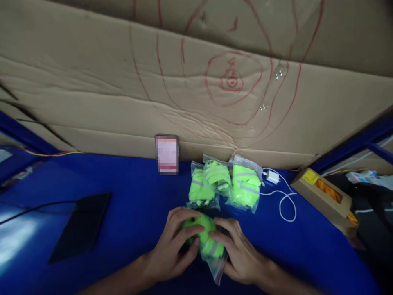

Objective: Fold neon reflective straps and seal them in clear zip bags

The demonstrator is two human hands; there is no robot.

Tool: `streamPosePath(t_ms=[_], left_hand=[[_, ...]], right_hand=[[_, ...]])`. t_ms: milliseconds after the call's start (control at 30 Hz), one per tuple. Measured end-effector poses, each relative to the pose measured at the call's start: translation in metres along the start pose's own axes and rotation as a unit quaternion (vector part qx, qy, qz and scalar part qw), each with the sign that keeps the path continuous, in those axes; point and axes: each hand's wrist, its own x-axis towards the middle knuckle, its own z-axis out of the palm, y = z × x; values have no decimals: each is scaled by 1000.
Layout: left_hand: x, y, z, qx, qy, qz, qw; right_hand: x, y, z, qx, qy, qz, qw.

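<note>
A cardboard sheet (92,94) leans behind the blue worktop (129,205) as a backdrop. Three filled bags (225,184) of green bands sit just beyond the hands. The left hand (172,250) and right hand (239,254) press together around a clear bag (211,250), seemingly stuffing another green band (201,227) inside.

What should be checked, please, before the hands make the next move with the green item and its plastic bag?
1. Both hands on the green item: ok; left hand and right hand press it from both sides.
2. Item fully inside the zip bag: cannot tell; the fingers cover much of it.
3. Bag's red zip edge closed: cannot tell.
4. Packed bags out of the way: ok; they stand just behind the hands, apart from them.
5. White charger cable away from the hands: ok; it lies to the right.
6. Blue table free beside the hands: ok.
</note>
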Motion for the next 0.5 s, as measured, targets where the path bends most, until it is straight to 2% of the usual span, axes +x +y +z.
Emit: streamPosePath(t_ms=[300,500], left_hand=[[2,-1,5,24,-2,-14,1000],[6,-11,3,118,60,21,991]], right_hand=[[3,5,0,44,3,11,999],[2,9,-4,121,107,122,979]])
